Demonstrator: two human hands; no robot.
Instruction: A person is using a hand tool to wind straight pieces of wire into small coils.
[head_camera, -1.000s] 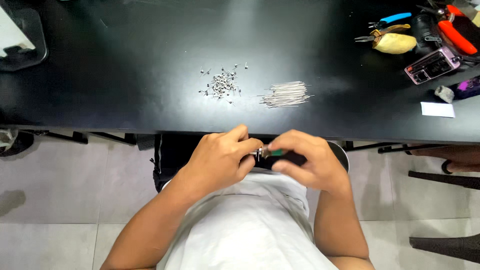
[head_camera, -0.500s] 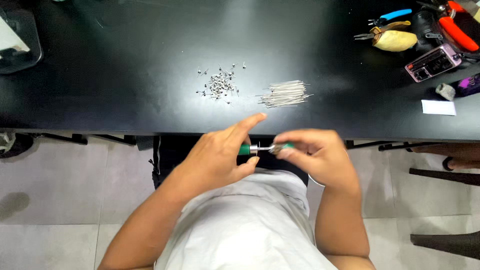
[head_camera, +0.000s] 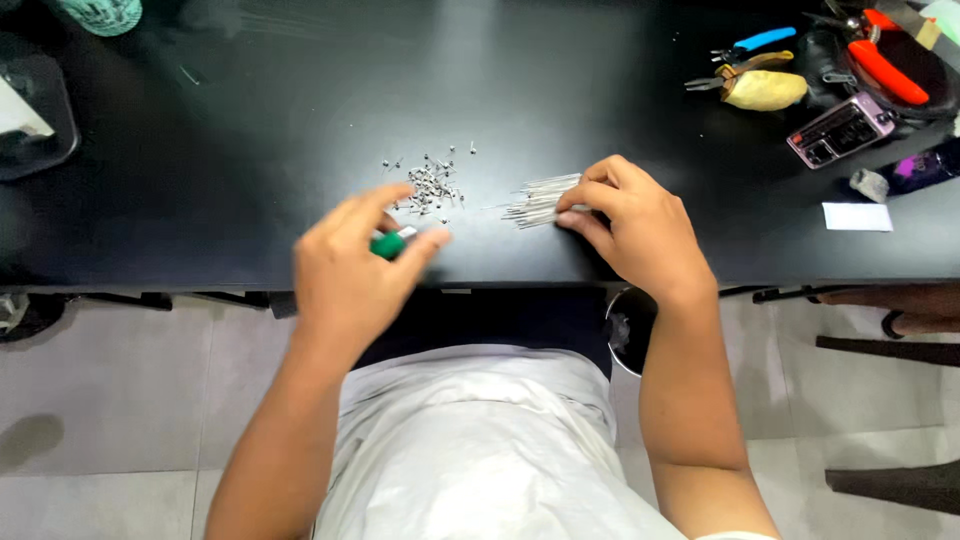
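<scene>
Left hand (head_camera: 350, 270): closed around a small green-handled tool (head_camera: 390, 243), thumb and forefinger pinching it; its pale metal tip shows between them. The hand is over the near edge of the counter (head_camera: 250, 150), just below a scatter of small metal parts.

Right hand (head_camera: 640, 225): resting on the counter, fingertips (head_camera: 575, 205) pinching at the right end of a bundle of thin metal pins (head_camera: 535, 200). Whether a single pin is gripped or the fingers only press on the bundle, I cannot tell.

Pile of small metal parts (head_camera: 430, 185): loose, silver, spread over a small patch between the two hands, just left of the pin bundle and apart from it. A few strays lie around its upper edge.

Pin bundle: lies roughly side to side, slightly fanned at the left end.

Far right of the counter, well apart from the hands: blue-handled pliers (head_camera: 750, 42), a yellow cloth-like lump (head_camera: 765, 90) touching them, a red-handled tool (head_camera: 890, 65), a pink-edged rectangular device (head_camera: 840, 130), and a white slip of paper (head_camera: 857, 216) near the counter's edge.

Far left: a dark tray (head_camera: 45, 150) and, at the top corner, a teal woven object (head_camera: 100, 12), partly cut off.

Counter surface black, glossy. Below it, pale tiled floor (head_camera: 120, 400).
</scene>
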